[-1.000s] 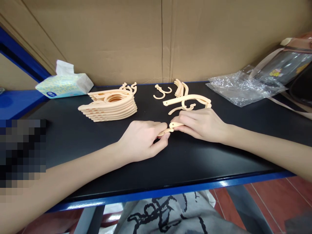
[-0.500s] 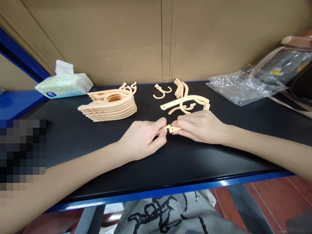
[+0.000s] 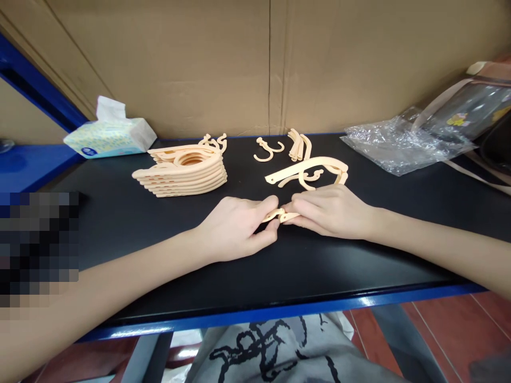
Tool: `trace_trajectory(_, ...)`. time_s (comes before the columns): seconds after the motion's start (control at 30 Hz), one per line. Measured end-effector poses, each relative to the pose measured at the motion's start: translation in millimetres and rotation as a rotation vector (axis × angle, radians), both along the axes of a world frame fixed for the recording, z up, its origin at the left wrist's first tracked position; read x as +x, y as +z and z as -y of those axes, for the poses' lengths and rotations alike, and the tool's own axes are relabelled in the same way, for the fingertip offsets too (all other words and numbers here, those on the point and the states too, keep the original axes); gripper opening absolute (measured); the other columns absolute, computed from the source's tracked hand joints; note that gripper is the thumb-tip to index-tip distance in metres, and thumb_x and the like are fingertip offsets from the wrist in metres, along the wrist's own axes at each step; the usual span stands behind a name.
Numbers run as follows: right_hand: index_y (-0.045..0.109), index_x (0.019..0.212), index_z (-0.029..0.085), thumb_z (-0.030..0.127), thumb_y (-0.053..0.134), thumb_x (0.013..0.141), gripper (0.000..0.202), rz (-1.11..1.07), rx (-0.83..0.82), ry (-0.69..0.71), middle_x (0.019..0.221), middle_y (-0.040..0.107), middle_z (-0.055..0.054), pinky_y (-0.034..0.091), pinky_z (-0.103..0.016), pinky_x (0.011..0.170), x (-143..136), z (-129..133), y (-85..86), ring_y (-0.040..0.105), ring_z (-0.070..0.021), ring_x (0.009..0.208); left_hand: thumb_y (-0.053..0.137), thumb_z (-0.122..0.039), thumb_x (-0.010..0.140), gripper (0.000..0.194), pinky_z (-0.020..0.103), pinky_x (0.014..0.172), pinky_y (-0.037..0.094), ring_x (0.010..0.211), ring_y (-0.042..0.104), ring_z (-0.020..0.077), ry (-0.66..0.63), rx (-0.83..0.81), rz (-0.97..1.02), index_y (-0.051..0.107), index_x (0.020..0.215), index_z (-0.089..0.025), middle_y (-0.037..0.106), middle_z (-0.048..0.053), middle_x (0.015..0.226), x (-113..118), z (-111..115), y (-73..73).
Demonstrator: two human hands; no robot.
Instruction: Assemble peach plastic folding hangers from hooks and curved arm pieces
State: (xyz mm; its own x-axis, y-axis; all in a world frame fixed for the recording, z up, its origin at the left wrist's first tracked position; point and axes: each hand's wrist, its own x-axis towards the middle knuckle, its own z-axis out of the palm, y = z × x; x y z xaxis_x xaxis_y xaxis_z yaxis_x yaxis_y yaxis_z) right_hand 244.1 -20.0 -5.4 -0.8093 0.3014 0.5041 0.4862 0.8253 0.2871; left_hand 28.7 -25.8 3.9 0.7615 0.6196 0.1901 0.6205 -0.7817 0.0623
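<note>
Near the middle of the black table, my left hand (image 3: 243,226) pinches a small cream hook piece (image 3: 273,215) between thumb and fingers. Against its end is a cream arm piece (image 3: 289,217) with a small hole, gripped by my right hand (image 3: 331,210). The two pieces touch where my fingertips nearly meet; my fingers partly hide the joint. Just behind my right hand lie a long curved cream piece (image 3: 307,166) and other curved parts. Farther back are loose hooks (image 3: 264,154) and a small bundle of cream pieces (image 3: 296,144).
A stack of cream hangers (image 3: 183,173) is at the left, with more hooks (image 3: 215,141) behind it. A tissue pack (image 3: 112,137) sits at the back left. Crumpled clear plastic (image 3: 399,143) and a clear bag (image 3: 471,106) lie at the right. Cardboard stands behind the table (image 3: 239,287).
The view has shifted slightly. My left fingers have spread a little around the hook piece, showing more of it, and its end now sits against the arm piece at a changed angle.
</note>
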Motion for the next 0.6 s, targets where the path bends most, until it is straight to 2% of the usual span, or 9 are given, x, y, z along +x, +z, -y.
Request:
trace_trajectory(0.2, 0.057, 0.081, 0.017, 0.033, 0.036, 0.096, 0.031, -0.020, -0.013, 0.010, 0.063, 0.059, 0.003, 0.027, -0.022, 0.046, 0.0, 1.0, 0.0, 0.051, -0.0078, 0.052, 0.041, -0.031, 0.083, 0.015, 0.021, 0.044, 0.021, 0.042, 0.041, 0.0106, -0.011, 0.001, 0.042, 0.039, 0.074, -0.019, 0.045, -0.006, 0.053, -0.2, -0.1, 0.1)
trace_trajectory(0.3, 0.057, 0.082, 0.016, 0.032, 0.037, 0.096, 0.030, -0.018, -0.021, 0.010, 0.065, 0.060, 0.003, 0.027, -0.022, 0.046, 0.3, 0.9, -0.6, 0.052, -0.0078, 0.053, 0.043, -0.037, 0.085, 0.022, 0.021, 0.044, 0.021, 0.042, 0.041, 0.0098, -0.015, -0.009, 0.047, 0.040, 0.073, -0.019, 0.045, -0.006, 0.052, 0.3, -0.5, -0.9)
trace_trajectory(0.4, 0.058, 0.084, 0.016, 0.032, 0.036, 0.096, 0.030, -0.015, -0.031, 0.002, 0.065, 0.060, 0.003, 0.029, -0.022, 0.047, 0.9, 0.6, -0.9, 0.051, -0.0076, 0.053, 0.039, -0.044, 0.090, 0.031, 0.020, 0.044, 0.022, 0.042, 0.043, 0.0093, -0.015, -0.021, 0.049, 0.042, 0.073, -0.019, 0.048, -0.005, 0.054, 0.7, -1.8, -1.6)
trace_trajectory(0.6, 0.061, 0.091, 0.015, 0.031, 0.034, 0.097, 0.031, 0.007, -0.022, 0.001, 0.065, 0.059, 0.002, 0.029, -0.022, 0.048, 1.0, 0.1, -1.0, 0.050, -0.0084, 0.053, 0.032, -0.044, 0.096, 0.035, 0.020, 0.045, 0.027, 0.048, 0.052, 0.0115, -0.036, 0.035, -0.018, 0.044, 0.076, -0.018, 0.055, -0.003, 0.059, 0.9, -2.2, -1.5)
